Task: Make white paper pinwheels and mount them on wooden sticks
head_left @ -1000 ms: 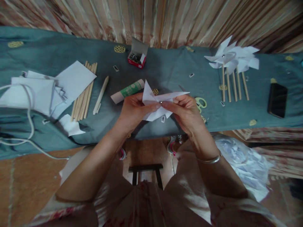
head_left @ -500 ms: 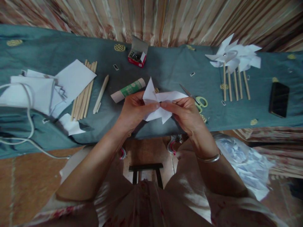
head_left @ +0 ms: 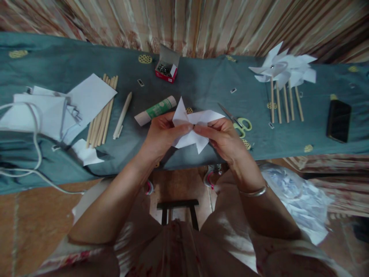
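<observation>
Between my two hands is a white paper pinwheel with folded, pointed blades, held above the near edge of the table. My left hand grips its left side, thumb pressed at the centre. From the right, my right hand pinches it, its thumb meeting the left one at the middle. What lies under the thumbs is too small to make out. A green and white glue stick rests just beyond my left hand. Scissors with light green handles lie beside my right hand.
An open red box of small metal pins stands at the back. Left are wooden sticks, a pen and paper sheets under a white cable. Right are finished pinwheels, a phone and, below, a bag of scraps.
The pinwheel has shifted and tilted slightly in my fingers, its upper blade moving a little left. Both hands keep their hold, and the things on the table stay put.
</observation>
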### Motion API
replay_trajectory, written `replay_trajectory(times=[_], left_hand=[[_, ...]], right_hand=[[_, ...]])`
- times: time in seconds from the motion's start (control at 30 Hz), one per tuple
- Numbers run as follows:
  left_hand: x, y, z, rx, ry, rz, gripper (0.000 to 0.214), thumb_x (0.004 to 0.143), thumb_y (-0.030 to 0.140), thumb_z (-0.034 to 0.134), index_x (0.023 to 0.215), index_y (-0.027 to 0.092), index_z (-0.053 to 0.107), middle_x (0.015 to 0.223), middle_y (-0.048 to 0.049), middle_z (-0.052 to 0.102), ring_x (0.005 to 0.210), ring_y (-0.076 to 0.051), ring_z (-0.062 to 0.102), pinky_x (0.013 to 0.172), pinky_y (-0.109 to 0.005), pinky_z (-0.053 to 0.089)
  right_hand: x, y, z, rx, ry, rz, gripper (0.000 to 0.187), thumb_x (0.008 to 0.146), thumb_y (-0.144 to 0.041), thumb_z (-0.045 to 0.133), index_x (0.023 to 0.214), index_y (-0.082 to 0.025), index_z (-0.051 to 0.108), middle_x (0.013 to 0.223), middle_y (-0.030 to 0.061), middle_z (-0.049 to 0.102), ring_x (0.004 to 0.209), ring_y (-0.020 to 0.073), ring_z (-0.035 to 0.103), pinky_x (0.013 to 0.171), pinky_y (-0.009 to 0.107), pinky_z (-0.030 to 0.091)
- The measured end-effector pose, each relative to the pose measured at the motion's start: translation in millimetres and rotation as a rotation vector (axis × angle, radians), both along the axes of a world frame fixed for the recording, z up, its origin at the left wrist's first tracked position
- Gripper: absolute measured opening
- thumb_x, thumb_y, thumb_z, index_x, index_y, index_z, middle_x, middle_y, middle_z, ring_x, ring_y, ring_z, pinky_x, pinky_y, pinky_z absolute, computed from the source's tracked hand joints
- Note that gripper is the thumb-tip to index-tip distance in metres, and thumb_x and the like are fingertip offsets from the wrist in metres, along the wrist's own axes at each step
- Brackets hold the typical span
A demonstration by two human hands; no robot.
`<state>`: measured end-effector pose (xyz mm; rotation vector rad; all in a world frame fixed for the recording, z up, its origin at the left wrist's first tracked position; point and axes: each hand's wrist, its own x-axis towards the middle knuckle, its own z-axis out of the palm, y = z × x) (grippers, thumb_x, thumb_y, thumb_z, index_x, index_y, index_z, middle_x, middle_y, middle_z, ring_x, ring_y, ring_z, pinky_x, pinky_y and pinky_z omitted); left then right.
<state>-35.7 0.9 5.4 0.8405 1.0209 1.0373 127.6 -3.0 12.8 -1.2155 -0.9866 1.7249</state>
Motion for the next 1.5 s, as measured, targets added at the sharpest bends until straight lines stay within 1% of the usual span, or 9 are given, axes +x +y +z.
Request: replay_trajectory(times=[0.17,0.43,0.53,0.7,0.87,1.07,1.23,1.37,1.5], left_hand=[[1,0,2.4,-0.037,-0.037,-0.007,0.021,0.057,0.029,0.087,0.068,0.020,0.072,0.066,0.0009,0.069,0.054,-0.011,0.056,0.052,-0.024,0.043],[0,0,1.9,-0.063,-0.014,0.004,0.022,0.059,0.030,0.085,0.072,0.019,0.072,0.068,0.0005,0.069,0.056,-0.011,0.057,0.053,-0.023,0.043],[0,0,1.6,-0.047,-0.014,-0.004,0.023,0.060,0.031,0.086,0.072,0.019,0.071,0.067,0.0002,0.069,0.056,-0.011,0.058,0.053,-0.024,0.044],[0,0,3.0,-0.062,-0.014,-0.011,0.025,0.058,0.032,0.087,0.073,0.020,0.072,0.066,0.0006,0.069,0.055,-0.012,0.057,0.052,-0.024,0.044],[0,-1,2.9,-0.066,-0.013,-0.029,0.023,0.061,0.028,0.085,0.080,0.020,0.074,0.070,-0.0004,0.071,0.058,-0.013,0.061,0.055,-0.025,0.046],[-1,0,0.3,-0.061,-0.022,-0.032,0.024,0.060,0.029,0.086,0.078,0.019,0.074,0.069,-0.0003,0.071,0.059,-0.013,0.060,0.055,-0.024,0.045],[1,2,-1.5,-0.053,-0.054,0.033,0.026,0.058,0.030,0.088,0.076,0.018,0.072,0.071,-0.0002,0.071,0.059,-0.012,0.059,0.055,-0.023,0.045],[2,2,0.7,-0.074,-0.083,0.061,0.028,0.055,0.028,0.089,0.077,0.018,0.073,0.073,-0.0002,0.072,0.061,-0.012,0.060,0.058,-0.023,0.047],[1,2,3.7,-0.096,-0.080,0.060,0.030,0.055,0.028,0.089,0.078,0.017,0.074,0.071,0.0000,0.072,0.060,-0.011,0.059,0.057,-0.022,0.045]], right_hand=[[0,-1,-2.5,0.000,0.033,0.011,0.025,0.060,-0.037,0.089,0.077,-0.023,0.078,0.069,-0.0026,0.075,0.066,0.0134,0.069,0.063,0.025,0.055],[-2,-1,-2.4,0.004,0.040,0.023,0.025,0.060,-0.036,0.088,0.077,-0.022,0.077,0.072,-0.0014,0.076,0.074,0.0160,0.071,0.067,0.027,0.056],[-3,0,-1.5,0.004,0.046,0.017,0.028,0.057,-0.037,0.091,0.078,-0.023,0.078,0.073,-0.0013,0.076,0.072,0.0150,0.070,0.069,0.027,0.057],[-3,0,-0.6,-0.040,0.053,-0.034,0.031,0.054,-0.040,0.093,0.076,-0.024,0.079,0.078,-0.0010,0.078,0.067,0.0133,0.069,0.067,0.026,0.057],[-3,1,-2.8,-0.039,0.059,-0.028,0.034,0.051,-0.040,0.093,0.078,-0.024,0.079,0.074,-0.0028,0.078,0.064,0.0120,0.068,0.063,0.025,0.056],[-2,2,-4.7,-0.012,0.095,-0.001,0.033,0.055,-0.040,0.093,0.081,-0.024,0.079,0.077,-0.0023,0.079,0.067,0.0124,0.069,0.070,0.027,0.058],[-4,3,-4.9,0.010,0.096,-0.014,0.031,0.059,-0.040,0.091,0.081,-0.022,0.079,0.077,-0.0011,0.078,0.068,0.0114,0.069,0.070,0.024,0.057],[-5,4,-8.3,0.029,0.112,-0.025,0.031,0.061,-0.039,0.091,0.083,-0.022,0.078,0.079,-0.0005,0.079,0.071,0.0123,0.070,0.073,0.026,0.057],[-4,5,-10.6,0.023,0.082,-0.019,0.028,0.062,-0.039,0.090,0.079,-0.020,0.078,0.075,-0.0006,0.077,0.065,0.0112,0.067,0.066,0.024,0.054]])
